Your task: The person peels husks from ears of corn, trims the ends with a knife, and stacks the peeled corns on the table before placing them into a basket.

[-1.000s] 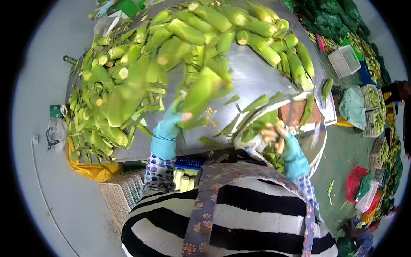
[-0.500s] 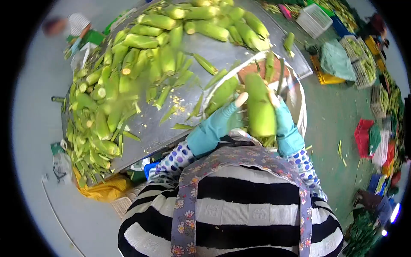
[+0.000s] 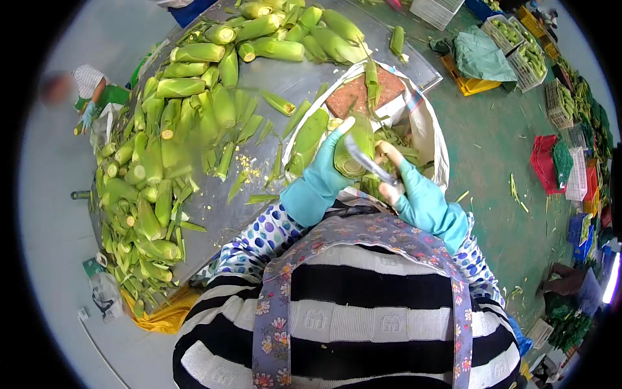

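Observation:
My left hand [image 3: 322,180], in a teal glove with bare fingertips, is closed around a green-husked ear of corn [image 3: 355,139]. The cut end of the ear faces me. In my right hand [image 3: 416,193], gloved the same way, is a knife with a shiny curved blade [image 3: 360,155]. The blade lies across the near end of the corn; whether it touches is blurred. Both hands are over a white sack [image 3: 439,146] with its mouth held wide. Husk pieces [image 3: 394,137] and a reddish-brown block [image 3: 372,92] show inside the sack.
A metal table [image 3: 223,188] bears a large heap of corn ears [image 3: 188,123] and loose husks. At the far left is another person [image 3: 89,87]. Crates [image 3: 528,63], a green cloth [image 3: 483,55] and a red basket [image 3: 545,162] stand on the floor to the right.
The corn has tilted so its cut end faces me. My right hand has come off the ear's side, and the knife blade now shows across its near end. The view has shifted slightly.

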`<state>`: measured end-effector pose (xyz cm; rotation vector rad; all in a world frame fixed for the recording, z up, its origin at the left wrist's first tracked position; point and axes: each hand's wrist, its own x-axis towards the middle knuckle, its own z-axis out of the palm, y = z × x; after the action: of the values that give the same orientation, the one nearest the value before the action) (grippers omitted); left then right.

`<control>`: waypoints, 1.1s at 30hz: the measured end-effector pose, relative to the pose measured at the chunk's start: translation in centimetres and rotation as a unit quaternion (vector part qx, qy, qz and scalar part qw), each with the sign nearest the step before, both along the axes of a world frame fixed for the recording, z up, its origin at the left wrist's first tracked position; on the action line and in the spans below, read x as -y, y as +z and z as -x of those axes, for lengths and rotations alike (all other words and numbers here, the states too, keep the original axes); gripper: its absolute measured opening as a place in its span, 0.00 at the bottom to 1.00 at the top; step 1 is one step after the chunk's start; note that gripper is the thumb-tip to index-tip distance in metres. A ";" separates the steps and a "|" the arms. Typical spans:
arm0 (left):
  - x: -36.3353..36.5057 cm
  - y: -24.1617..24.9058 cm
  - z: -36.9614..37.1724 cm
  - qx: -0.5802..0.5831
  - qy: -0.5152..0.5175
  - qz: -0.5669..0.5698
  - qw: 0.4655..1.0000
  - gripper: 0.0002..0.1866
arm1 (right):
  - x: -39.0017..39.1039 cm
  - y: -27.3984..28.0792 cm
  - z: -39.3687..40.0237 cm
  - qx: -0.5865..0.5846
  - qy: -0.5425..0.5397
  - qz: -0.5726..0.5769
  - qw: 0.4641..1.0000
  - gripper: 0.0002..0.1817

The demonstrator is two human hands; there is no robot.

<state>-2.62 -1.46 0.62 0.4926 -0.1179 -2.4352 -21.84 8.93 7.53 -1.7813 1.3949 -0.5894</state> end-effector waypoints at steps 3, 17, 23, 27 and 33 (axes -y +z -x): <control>-0.6 -0.9 -0.1 -0.043 -0.005 0.002 0.999 0.25 | -0.1 -2.2 -0.7 -0.055 0.016 0.101 0.993 0.42; -1.7 -2.0 -2.6 0.077 -0.066 0.130 0.986 0.24 | 0.0 -2.7 -3.6 -0.086 0.004 0.098 0.991 0.46; -1.1 -3.6 -4.2 0.158 -0.042 0.360 0.919 0.30 | 0.6 -3.8 -5.6 0.103 -0.017 0.174 0.979 0.39; -1.1 3.2 -5.1 0.107 -0.108 0.135 0.979 0.31 | 1.0 0.3 -5.5 -0.098 0.010 -0.047 0.994 0.32; -1.4 2.5 -8.2 0.082 -0.186 0.028 0.979 0.36 | 3.6 -3.9 -1.7 0.237 -0.154 0.132 0.950 0.27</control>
<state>5.61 -0.07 3.10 0.6983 -0.3775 -2.7402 -20.19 5.36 3.63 -1.4813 1.2982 -1.3304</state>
